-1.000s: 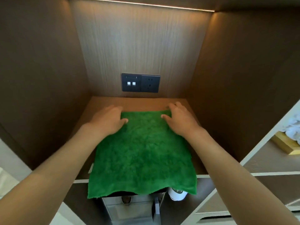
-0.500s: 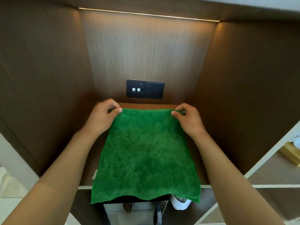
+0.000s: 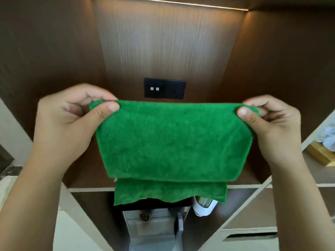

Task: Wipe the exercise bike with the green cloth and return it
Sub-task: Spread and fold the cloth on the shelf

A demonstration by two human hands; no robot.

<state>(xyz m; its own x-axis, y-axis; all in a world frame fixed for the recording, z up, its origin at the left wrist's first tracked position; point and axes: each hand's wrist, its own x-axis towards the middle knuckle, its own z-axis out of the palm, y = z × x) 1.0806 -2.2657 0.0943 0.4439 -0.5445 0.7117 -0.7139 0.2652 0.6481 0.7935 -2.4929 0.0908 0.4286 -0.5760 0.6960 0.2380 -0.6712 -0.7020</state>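
Note:
The green cloth (image 3: 172,140) hangs in the air in front of a wooden wall niche, folded over so that a second layer shows below its lower edge. My left hand (image 3: 68,122) pinches its top left corner between thumb and fingers. My right hand (image 3: 268,125) pinches the top right corner the same way. The cloth's top edge is stretched level between both hands. No exercise bike is in view.
The niche shelf (image 3: 87,171) lies under the cloth, with a black socket and switch panel (image 3: 165,88) on the back wall. Below the shelf stand a grey appliance (image 3: 150,227) and a white cup (image 3: 204,205). A wooden tissue box (image 3: 320,153) sits on shelves at right.
Both hands went from lying flat on the cloth to pinching its far corners, then lifted them up and toward me, folding the cloth over itself.

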